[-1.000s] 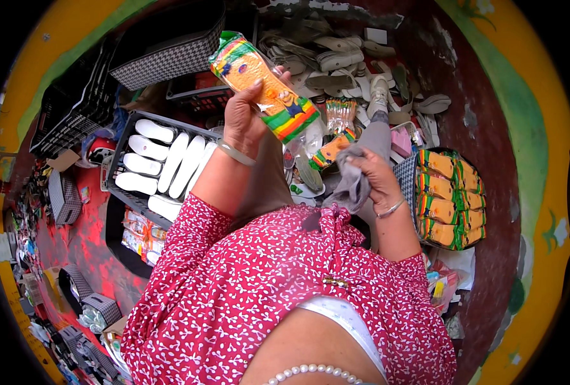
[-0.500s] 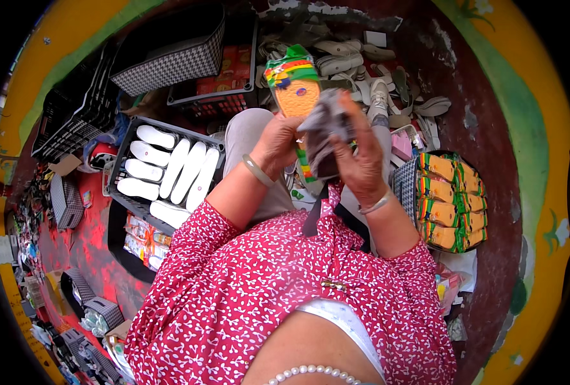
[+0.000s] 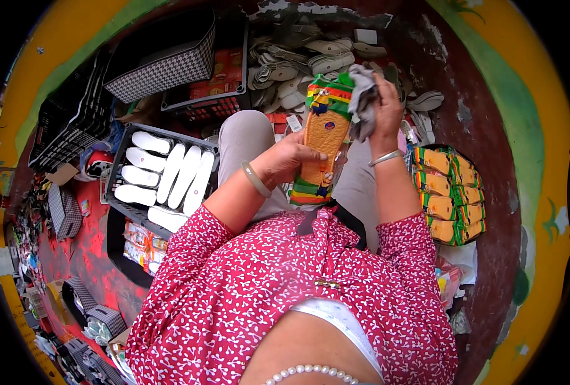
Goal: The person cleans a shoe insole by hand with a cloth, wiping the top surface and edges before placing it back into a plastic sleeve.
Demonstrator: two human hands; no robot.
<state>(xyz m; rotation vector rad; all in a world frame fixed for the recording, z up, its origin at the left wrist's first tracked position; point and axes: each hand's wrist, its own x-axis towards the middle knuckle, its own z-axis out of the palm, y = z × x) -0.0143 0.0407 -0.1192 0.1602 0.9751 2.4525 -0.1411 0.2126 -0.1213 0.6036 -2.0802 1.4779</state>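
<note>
My left hand grips a long packet of insoles from its left side, thumb across the front. The wrapper is green, yellow and red, and a tan textured sole shows through the middle. It tilts slightly over my lap. To the right of its top end, my right hand is closed on a crumpled grey cloth, which sits beside the packet's upper edge. Whether the cloth touches the wrapper, I cannot tell. Similar packets fill a basket at my right, stacked in two columns.
White insoles lie in a dark crate at my left. Loose pale soles are heaped beyond my knees. A houndstooth basket and a black crate with red packs stand at the far left. Several small goods crowd the left edge.
My right hand and the cloth have moved up and right, off the packet's middle, so its front now shows. The packet has shifted slightly right and lower with my left hand still on it.
</note>
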